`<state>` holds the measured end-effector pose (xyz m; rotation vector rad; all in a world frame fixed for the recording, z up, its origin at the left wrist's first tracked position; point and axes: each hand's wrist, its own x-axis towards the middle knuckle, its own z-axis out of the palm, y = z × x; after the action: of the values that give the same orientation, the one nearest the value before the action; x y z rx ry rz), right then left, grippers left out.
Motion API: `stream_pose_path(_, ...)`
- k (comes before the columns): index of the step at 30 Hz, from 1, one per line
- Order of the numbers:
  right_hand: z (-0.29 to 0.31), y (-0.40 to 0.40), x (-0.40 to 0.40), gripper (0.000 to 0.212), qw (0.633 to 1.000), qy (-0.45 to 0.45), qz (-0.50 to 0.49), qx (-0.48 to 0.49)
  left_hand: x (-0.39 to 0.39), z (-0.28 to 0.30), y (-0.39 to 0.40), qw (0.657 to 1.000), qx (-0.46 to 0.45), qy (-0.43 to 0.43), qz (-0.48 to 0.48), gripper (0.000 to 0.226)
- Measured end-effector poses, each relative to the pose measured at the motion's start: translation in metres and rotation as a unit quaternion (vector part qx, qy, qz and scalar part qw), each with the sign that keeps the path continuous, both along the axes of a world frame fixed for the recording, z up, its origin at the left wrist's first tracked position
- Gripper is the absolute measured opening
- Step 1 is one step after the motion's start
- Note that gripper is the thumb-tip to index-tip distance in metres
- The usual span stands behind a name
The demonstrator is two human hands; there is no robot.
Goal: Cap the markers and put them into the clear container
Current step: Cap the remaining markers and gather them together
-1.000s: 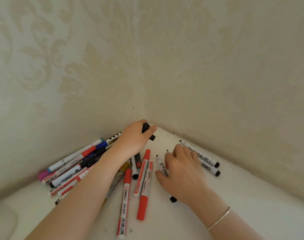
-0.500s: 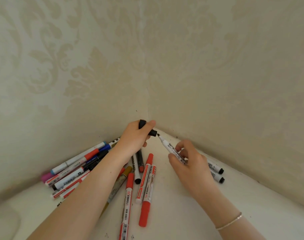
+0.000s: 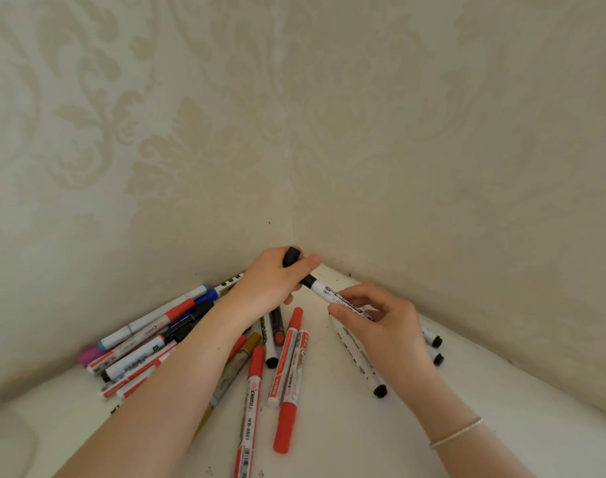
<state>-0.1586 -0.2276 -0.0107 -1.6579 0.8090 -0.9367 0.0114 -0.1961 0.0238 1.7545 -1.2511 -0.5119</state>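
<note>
Capping step in hand: left hand (image 3: 273, 281) grips a black cap (image 3: 292, 257), fingers and thumb curled round it, cap mouth aimed down-right so the marker (image 3: 332, 294) can be fed straight in. The marker's dark tip end sits at or just inside the cap; can't tell if it is seated. Right hand (image 3: 381, 322) pinches the white barrel between thumb and fingertips, other fingers loosely curled, holding it near mid-barrel, probably so the push runs along the axis. Both hands are raised a bit over the table (image 3: 501, 426), close to the wall corner (image 3: 292, 215), so the pair is held in the air, not resting. Left forearm comes in from lower left across the pile (image 3: 150, 336) of mixed markers lying against the left wall; wrist slightly bent, knuckles up. Right forearm enters from lower right, thin bracelet (image 3: 456, 433) on the wrist, palm facing down-left. Loose red markers (image 3: 288, 370) lie between the arms, roughly parallel, caps on as far as I can see. Black markers (image 3: 363, 367) lie under and beside the right hand, two more ends (image 3: 436, 348) near the right wall. Clear container: not in view, so no drop-off point to judge. Most of the job looks undone, nothing binned yet.
</note>
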Motion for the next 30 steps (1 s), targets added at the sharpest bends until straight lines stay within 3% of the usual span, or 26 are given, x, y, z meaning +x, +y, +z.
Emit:
stream_pose_path(6,0.001,0.001,0.001,0.013,0.999,-0.02,-0.012,0.036,-0.007,-0.006,-0.002,0.999,-0.017,0.029,-0.004,0.031)
stream_pose_path(18,0.01,0.0,0.0,0.002,0.996,-0.032,0.013,0.086,-0.009,-0.008,-0.003,0.999,-0.007,-0.048,0.001,0.033)
stream_pose_path(23,0.011,-0.002,-0.001,0.004,0.988,-0.061,0.026,0.136,-0.013,-0.007,-0.003,0.999,-0.033,-0.04,-0.006,0.034)
stream_pose_path(30,0.006,-0.001,0.005,0.011,0.997,-0.034,0.012,0.073,-0.013,-0.014,-0.005,0.999,-0.046,-0.004,-0.021,0.034)
